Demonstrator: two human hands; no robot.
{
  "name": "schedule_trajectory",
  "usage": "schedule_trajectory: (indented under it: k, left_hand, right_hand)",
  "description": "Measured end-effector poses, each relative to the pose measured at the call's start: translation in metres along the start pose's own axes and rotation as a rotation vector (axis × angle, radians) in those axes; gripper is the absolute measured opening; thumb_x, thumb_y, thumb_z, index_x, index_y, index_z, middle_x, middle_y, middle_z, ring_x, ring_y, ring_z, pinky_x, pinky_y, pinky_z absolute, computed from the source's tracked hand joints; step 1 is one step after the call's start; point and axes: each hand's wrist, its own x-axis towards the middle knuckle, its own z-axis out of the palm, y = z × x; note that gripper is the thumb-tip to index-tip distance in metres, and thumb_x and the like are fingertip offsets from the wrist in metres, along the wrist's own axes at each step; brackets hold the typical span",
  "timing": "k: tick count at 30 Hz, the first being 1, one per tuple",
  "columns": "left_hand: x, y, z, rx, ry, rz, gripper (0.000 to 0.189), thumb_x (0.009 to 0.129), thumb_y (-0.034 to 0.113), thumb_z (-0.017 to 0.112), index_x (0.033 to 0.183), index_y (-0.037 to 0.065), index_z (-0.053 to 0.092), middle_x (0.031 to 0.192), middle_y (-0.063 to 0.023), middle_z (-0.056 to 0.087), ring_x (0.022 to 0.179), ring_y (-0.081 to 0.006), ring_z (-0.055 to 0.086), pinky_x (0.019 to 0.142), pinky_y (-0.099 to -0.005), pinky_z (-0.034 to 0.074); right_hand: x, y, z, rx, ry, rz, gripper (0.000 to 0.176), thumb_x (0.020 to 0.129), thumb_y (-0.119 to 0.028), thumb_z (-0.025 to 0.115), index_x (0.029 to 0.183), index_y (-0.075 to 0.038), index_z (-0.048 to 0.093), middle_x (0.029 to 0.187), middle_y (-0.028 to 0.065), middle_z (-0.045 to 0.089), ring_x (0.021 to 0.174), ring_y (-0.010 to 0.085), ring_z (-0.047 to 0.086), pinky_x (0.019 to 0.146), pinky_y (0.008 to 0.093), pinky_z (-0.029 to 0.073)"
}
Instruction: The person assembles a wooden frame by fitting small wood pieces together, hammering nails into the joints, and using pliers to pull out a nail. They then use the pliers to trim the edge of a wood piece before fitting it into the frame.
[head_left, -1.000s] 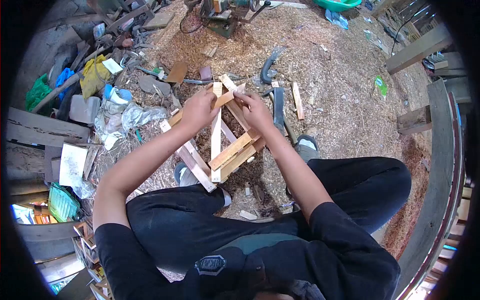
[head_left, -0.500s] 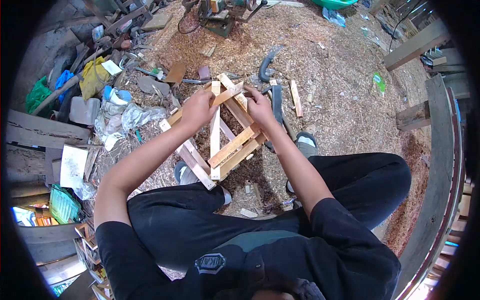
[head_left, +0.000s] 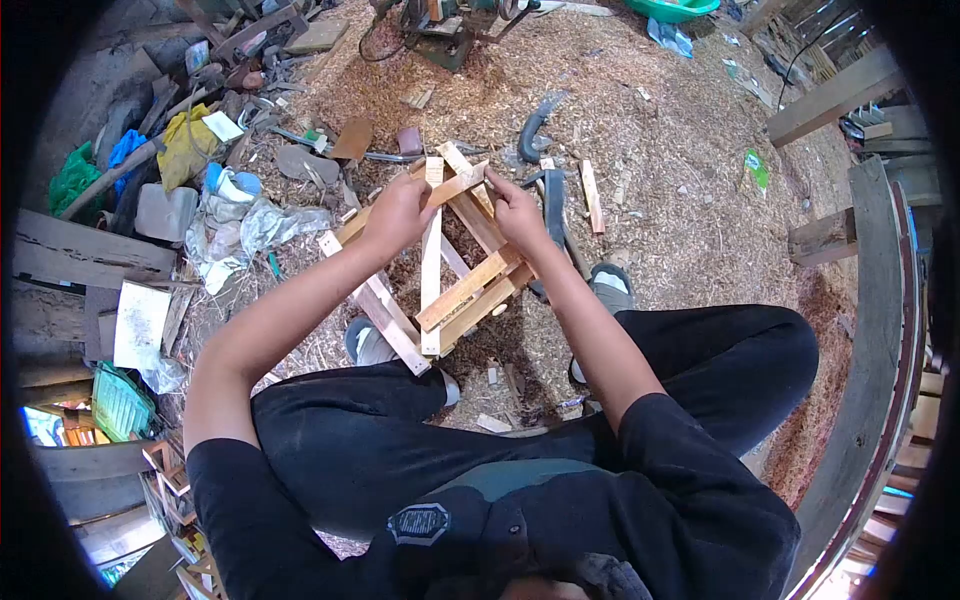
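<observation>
A small wooden frame (head_left: 431, 260) of pale slats stands tilted on the ground between my feet, some of its corners dotted with nail heads. Across its far end lies a short wooden slat (head_left: 460, 184). My left hand (head_left: 400, 212) is closed around the left part of this slat. At the slat's right tip my right hand (head_left: 515, 212) is closed, thumb and fingers pinching there beside the frame's upper rail. The undersides of both grips are hidden. Just right of the frame lies a dark, strap-like tool (head_left: 553, 215).
Wood shavings (head_left: 680, 200) cover the ground. A loose wood strip (head_left: 592, 197) and a curved black piece (head_left: 535, 130) lie beyond my right hand. Plastic bags (head_left: 280, 228) and scrap line the left. A machine (head_left: 440, 40) stands at the far side, and a plank (head_left: 870, 330) runs along the right.
The view has shifted very slightly. Both hands keep the same hold on the slat, and the frame stays in place.
</observation>
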Motion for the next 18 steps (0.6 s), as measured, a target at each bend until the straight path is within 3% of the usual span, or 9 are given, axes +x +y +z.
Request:
schedule_trajectory:
  k: [4,7,9,13,15,18]
  left_hand:
    - [0.001,-0.005,0.004,0.021,0.013,0.017,0.023,0.085,0.018,0.08,0.1,0.001,0.073,0.095,-0.0175,0.067,0.089,-0.0364,0.068,0.082,-0.0456,0.055]
    - [0.001,-0.007,0.004,0.001,0.02,0.039,0.024,0.085,0.018,0.08,0.1,0.0,0.073,0.095,-0.0174,0.067,0.089,-0.0364,0.068,0.082,-0.0457,0.055]
    - [0.002,-0.007,0.003,0.006,0.013,0.037,0.024,0.084,0.018,0.08,0.099,0.0,0.073,0.094,-0.0174,0.067,0.089,-0.0365,0.069,0.082,-0.0457,0.055]
    - [0.005,-0.007,0.003,0.039,-0.021,0.036,0.024,0.083,0.017,0.081,0.097,-0.001,0.073,0.093,-0.0176,0.068,0.09,-0.0367,0.069,0.083,-0.046,0.055]
    - [0.004,-0.006,0.004,0.033,-0.014,0.028,0.023,0.083,0.017,0.081,0.096,-0.001,0.073,0.093,-0.0178,0.068,0.091,-0.0367,0.069,0.083,-0.0461,0.055]
    - [0.005,-0.006,0.005,0.025,-0.008,0.023,0.023,0.083,0.017,0.081,0.095,-0.001,0.073,0.094,-0.0182,0.068,0.092,-0.0366,0.069,0.084,-0.0461,0.055]
  right_hand:
    - [-0.001,-0.002,0.0,0.003,0.004,-0.024,0.065,0.093,0.001,0.045,0.154,-0.018,0.057,0.142,0.019,0.068,0.122,0.0245,0.07,0.106,0.0331,0.05]
    - [-0.002,-0.005,-0.001,-0.074,0.031,-0.065,0.064,0.094,-0.001,0.045,0.155,-0.019,0.056,0.13,0.0187,0.074,0.116,0.0268,0.072,0.105,0.0332,0.05]
    - [-0.002,-0.009,-0.003,-0.082,0.009,-0.011,0.065,0.091,0.001,0.05,0.151,-0.02,0.06,0.151,0.0201,0.06,0.131,0.0333,0.065,0.109,0.0386,0.051]
    - [-0.013,-0.027,-0.002,-0.023,0.117,-0.162,0.071,0.087,0.005,0.053,0.15,-0.025,0.061,0.162,0.0216,0.045,0.138,0.0391,0.056,0.113,0.0418,0.049]
    - [-0.017,-0.037,-0.004,-0.264,0.096,-0.144,0.074,0.083,0.007,0.057,0.145,-0.033,0.066,0.168,0.0201,0.035,0.143,0.0423,0.049,0.117,0.0446,0.045]
    - [-0.017,-0.027,0.003,-0.538,0.124,-0.274,0.072,0.082,0.005,0.06,0.14,-0.037,0.069,0.167,0.0193,0.037,0.146,0.041,0.047,0.119,0.0463,0.043]
